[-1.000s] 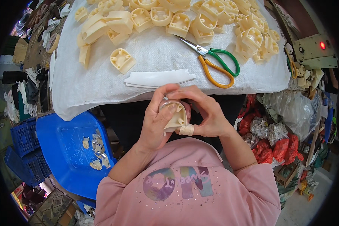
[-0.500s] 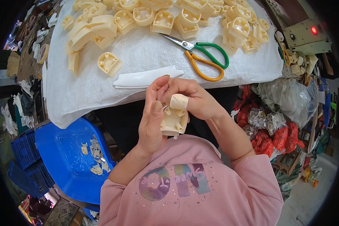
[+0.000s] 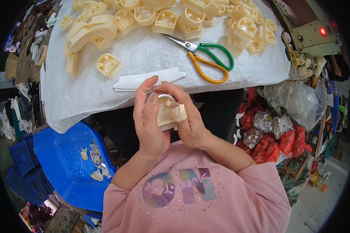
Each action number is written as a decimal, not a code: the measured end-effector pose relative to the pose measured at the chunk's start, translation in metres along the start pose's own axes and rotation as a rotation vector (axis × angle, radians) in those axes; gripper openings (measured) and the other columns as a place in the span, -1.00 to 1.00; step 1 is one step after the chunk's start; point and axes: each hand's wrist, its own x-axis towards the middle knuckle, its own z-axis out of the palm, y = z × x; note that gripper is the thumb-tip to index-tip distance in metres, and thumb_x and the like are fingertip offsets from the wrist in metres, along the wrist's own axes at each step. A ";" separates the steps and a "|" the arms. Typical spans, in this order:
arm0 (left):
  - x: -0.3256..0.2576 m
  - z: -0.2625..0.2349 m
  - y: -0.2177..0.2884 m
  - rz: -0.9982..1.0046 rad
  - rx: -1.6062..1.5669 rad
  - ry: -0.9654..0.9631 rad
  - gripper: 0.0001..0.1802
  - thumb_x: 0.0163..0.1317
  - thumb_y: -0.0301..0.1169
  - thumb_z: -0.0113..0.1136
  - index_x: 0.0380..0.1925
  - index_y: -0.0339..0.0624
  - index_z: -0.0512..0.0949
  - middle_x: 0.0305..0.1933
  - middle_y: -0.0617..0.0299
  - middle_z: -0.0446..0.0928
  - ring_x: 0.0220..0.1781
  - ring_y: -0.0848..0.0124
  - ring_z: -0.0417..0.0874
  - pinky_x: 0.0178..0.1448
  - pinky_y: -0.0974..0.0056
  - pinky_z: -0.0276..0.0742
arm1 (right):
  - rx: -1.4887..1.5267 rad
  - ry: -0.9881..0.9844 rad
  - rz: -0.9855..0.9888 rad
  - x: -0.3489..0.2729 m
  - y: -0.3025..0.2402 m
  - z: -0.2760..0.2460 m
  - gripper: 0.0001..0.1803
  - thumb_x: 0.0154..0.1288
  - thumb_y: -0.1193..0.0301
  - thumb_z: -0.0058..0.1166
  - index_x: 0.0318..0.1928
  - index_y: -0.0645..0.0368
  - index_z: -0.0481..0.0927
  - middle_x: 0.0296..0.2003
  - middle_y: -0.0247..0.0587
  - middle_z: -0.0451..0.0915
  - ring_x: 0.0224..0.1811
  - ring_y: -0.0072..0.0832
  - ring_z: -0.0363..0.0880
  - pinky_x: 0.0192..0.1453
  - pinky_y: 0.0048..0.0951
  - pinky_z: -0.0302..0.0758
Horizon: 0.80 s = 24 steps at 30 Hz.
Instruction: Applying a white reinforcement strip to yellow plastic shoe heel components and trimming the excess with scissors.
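Between my two hands, just off the near edge of the covered table, is a cream plastic heel-shaped piece (image 3: 165,112) with its hollow side facing up. A shiny silvery strip shows along its curved far rim. My left hand (image 3: 147,116) is closed around its left side. My right hand (image 3: 188,116) grips its right side, with a tan wrap (image 3: 178,113) around the thumb. Folded white strips (image 3: 144,80) lie on the table just beyond my fingers. Open scissors (image 3: 206,58) with one green and one orange handle rest farther right.
Many similar cream pieces (image 3: 165,21) are heaped along the far side of the white-covered table (image 3: 144,50). A blue plastic chair (image 3: 66,167) with silvery scraps stands at left. Red bags (image 3: 266,149) lie at right, below a box with a red light (image 3: 315,37).
My right hand has turned and lowered, from fingers bent at the far rim to wrapping the piece's right side. The piece has shifted slightly left and up, and both hands now cup it.
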 end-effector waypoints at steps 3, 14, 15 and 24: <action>0.003 -0.002 -0.003 0.048 0.004 0.043 -0.56 0.36 -0.19 -0.22 0.11 -0.24 0.31 -0.13 0.18 0.43 -0.10 0.42 0.49 0.02 0.28 0.44 | 0.051 0.046 -0.004 0.001 0.000 0.006 -0.54 0.37 0.37 -0.25 0.26 0.13 0.21 0.16 -0.07 0.31 0.21 -0.20 0.25 0.26 -0.29 0.09; 0.001 -0.003 -0.013 0.126 -0.065 0.043 -0.71 0.38 -0.26 -0.22 -0.06 -0.22 0.32 -0.21 0.20 0.43 -0.24 0.51 0.49 -0.16 0.39 0.45 | 0.307 0.002 0.086 0.002 0.002 0.002 -0.58 0.40 0.30 -0.25 0.21 0.15 0.31 0.16 -0.10 0.25 0.19 -0.33 0.27 0.26 -0.39 0.19; 0.001 -0.002 -0.013 0.139 -0.050 0.050 -0.71 0.38 -0.26 -0.22 -0.05 -0.21 0.31 -0.21 0.20 0.42 -0.25 0.51 0.49 -0.17 0.39 0.45 | 0.103 0.031 -0.027 0.004 0.001 0.002 -0.60 0.40 0.31 -0.26 0.18 0.15 0.35 0.12 -0.09 0.28 0.14 -0.33 0.31 0.24 -0.39 0.22; 0.007 -0.027 -0.005 -0.049 -0.308 -0.344 -0.30 0.17 -0.25 0.09 0.28 -0.15 0.06 0.10 0.07 0.34 0.15 0.24 0.44 0.21 0.14 0.41 | 0.601 0.003 0.438 0.007 0.000 -0.007 -0.56 0.43 0.22 -0.32 0.21 0.12 0.34 -0.04 -0.31 0.35 -0.06 -0.50 0.38 0.05 -0.51 0.32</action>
